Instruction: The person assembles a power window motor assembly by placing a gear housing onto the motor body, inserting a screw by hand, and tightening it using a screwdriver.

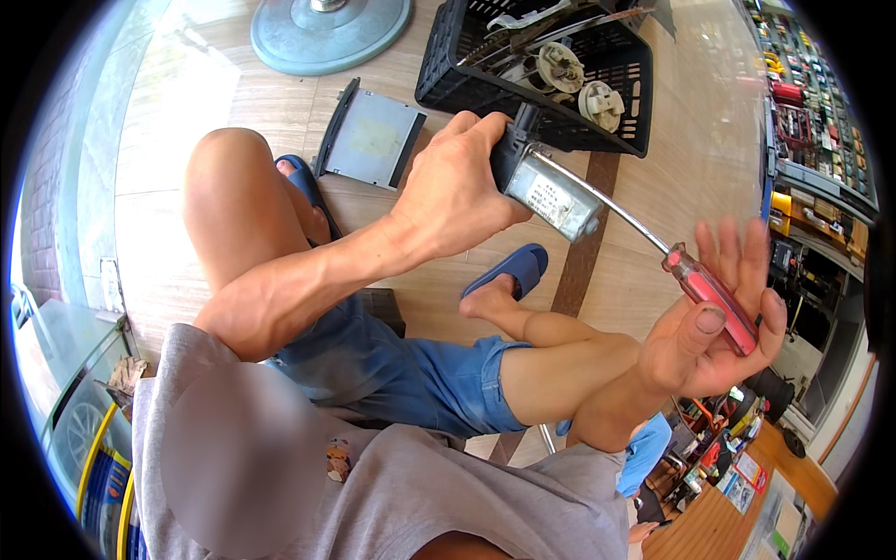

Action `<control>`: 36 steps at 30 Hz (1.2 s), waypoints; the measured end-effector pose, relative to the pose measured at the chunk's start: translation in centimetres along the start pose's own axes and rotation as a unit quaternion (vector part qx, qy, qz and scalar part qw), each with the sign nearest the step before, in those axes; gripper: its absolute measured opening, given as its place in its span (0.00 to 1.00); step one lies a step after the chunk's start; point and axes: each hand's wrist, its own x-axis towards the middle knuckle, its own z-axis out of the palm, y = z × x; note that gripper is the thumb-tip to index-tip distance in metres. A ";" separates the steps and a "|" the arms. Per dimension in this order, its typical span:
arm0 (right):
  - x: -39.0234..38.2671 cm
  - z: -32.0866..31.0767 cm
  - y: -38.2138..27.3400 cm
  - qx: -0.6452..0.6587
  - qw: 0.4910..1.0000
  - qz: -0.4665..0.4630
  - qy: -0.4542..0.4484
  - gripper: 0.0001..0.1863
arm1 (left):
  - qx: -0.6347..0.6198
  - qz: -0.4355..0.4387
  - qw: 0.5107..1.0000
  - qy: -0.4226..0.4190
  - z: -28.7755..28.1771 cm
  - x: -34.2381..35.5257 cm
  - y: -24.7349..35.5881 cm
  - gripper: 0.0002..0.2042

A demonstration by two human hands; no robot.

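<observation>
My left hand (448, 182) is closed around the black housing (511, 149) of a small motor with a silver cylindrical body (555, 196) and a printed label. A screwdriver with a long steel shaft and a red handle (705, 289) slants from the motor down to my right hand (728, 313). Its tip is at the motor; exactly where it meets it is too small to tell. The handle rests loosely in my right palm, between thumb and fingers, with the upper fingers spread and slightly blurred by motion.
A black crate (635, 117) of used parts, a flat metal unit (369, 135) and a grey disc base (331, 37) are on the tiled floor. A glass case (51, 331) stands left, stocked shelves (807, 93) right. Another person (639, 457) is beside a cluttered wooden counter (700, 532).
</observation>
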 end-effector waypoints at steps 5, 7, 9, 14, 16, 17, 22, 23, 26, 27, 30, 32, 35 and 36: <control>-0.2 -0.9 -0.5 0.085 0.994 0.069 -0.023 0.28 | 0.004 0.010 1.000 0.008 0.2 0.0 -0.4 0.26; -0.5 -1.4 -0.5 0.050 0.996 0.062 -0.043 0.29 | 0.005 0.016 1.000 0.013 0.3 -0.1 -0.5 0.26; -0.7 -2.3 -0.2 0.014 0.996 0.055 -0.062 0.30 | 0.000 0.013 1.000 0.008 0.5 -0.1 -0.6 0.26; -0.3 -1.4 0.4 0.143 0.987 0.063 -0.031 0.31 | 0.012 0.015 1.000 0.002 0.8 -0.2 -0.6 0.27; -0.2 -1.0 -0.3 0.135 0.987 0.088 -0.026 0.31 | 0.016 0.008 1.000 0.003 0.8 -0.1 -0.6 0.28; -0.3 -1.2 -0.3 0.132 0.986 0.101 -0.024 0.30 | 0.014 0.006 1.000 0.010 0.6 -0.1 -0.5 0.28; -0.3 -2.3 0.3 0.071 0.991 0.055 -0.099 0.28 | 0.006 -0.001 1.000 -0.001 0.4 0.0 -0.3 0.27; -0.4 -2.2 0.1 0.045 0.994 0.039 -0.094 0.26 | 0.010 0.005 1.000 0.001 0.6 -0.1 -0.5 0.27; 0.1 -2.2 -0.1 -0.025 0.996 0.057 -0.070 0.25 | 0.035 0.018 0.999 0.002 1.0 -0.3 -0.9 0.27; 0.1 -2.3 -0.1 -0.048 0.995 0.063 -0.062 0.25 | 0.054 0.023 0.998 0.003 1.0 -0.3 -0.9 0.27; -0.2 -2.3 0.1 -0.093 0.993 0.049 -0.046 0.27 | 0.025 0.005 1.000 -0.009 0.9 -0.5 -0.7 0.27; -0.2 -2.2 0.2 -0.108 0.992 0.032 -0.058 0.28 | -0.010 -0.017 0.999 -0.032 0.6 -0.2 -0.6 0.27; -0.3 -1.8 0.7 -0.108 0.993 0.027 -0.039 0.29 | -0.055 -0.048 0.995 -0.063 0.4 0.2 -0.6 0.28; -0.2 -1.8 0.5 -0.109 0.993 0.025 -0.036 0.29 | -0.066 -0.058 0.994 -0.071 0.3 0.3 -0.6 0.28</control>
